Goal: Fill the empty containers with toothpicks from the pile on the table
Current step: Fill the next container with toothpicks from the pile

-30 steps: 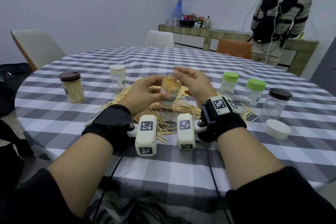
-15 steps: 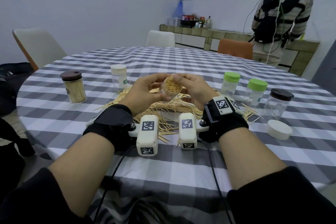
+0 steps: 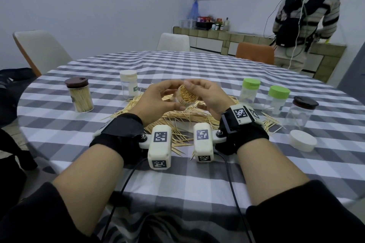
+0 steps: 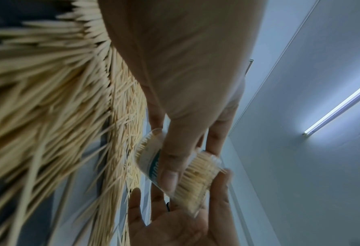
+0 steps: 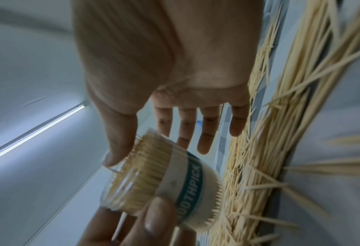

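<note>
Scanning from the left: the brown-lidded jar (image 3: 80, 95) stands packed; the left hand (image 3: 158, 100) grips the clear container (image 3: 185, 97), crammed with toothpicks, tilted above the pile (image 3: 185, 116); the right hand (image 3: 207, 96), fingers straight, touches its open mouth with the thumb; filling looks finished; next, I judge, comes the loose white lid (image 3: 303, 140), far right.

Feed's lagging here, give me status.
Left hand grips packed toothpick container, uncapped. Right hand open, thumb at its rim. Nothing blocking.
</note>
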